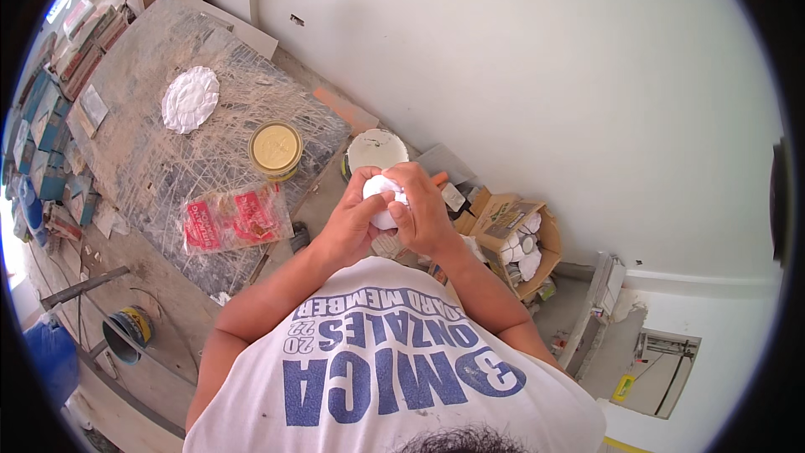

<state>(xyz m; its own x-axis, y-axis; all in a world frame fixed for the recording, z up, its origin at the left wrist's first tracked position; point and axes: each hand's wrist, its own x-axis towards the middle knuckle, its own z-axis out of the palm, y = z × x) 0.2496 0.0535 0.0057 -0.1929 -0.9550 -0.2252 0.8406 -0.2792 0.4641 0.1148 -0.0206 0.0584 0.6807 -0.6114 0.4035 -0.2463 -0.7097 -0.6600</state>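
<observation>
In front of my chest both hands hold a white, rounded, cloth-like bundle (382,220). My left hand (354,220) is closed round its left side, the thumb pressing on its front. My right hand (424,211) grips the other side with bent fingers and thumb. Whether anything is wrapped inside the bundle cannot be seen. Just beyond my hands stands a bucket with a whitish top (377,148). A flat, round, wrinkled white piece (190,99) lies on the scratched, dusty board (243,88) to the left.
On the board are a round tin with a pale yellow top (277,148) and a red-and-clear plastic bag (237,218). An open cardboard box (549,245) holds white crumpled things at right. Stacked boxes (49,130), a dark bucket (128,334) and metal bars (84,287) stand left. A pale wall (537,59) rises ahead.
</observation>
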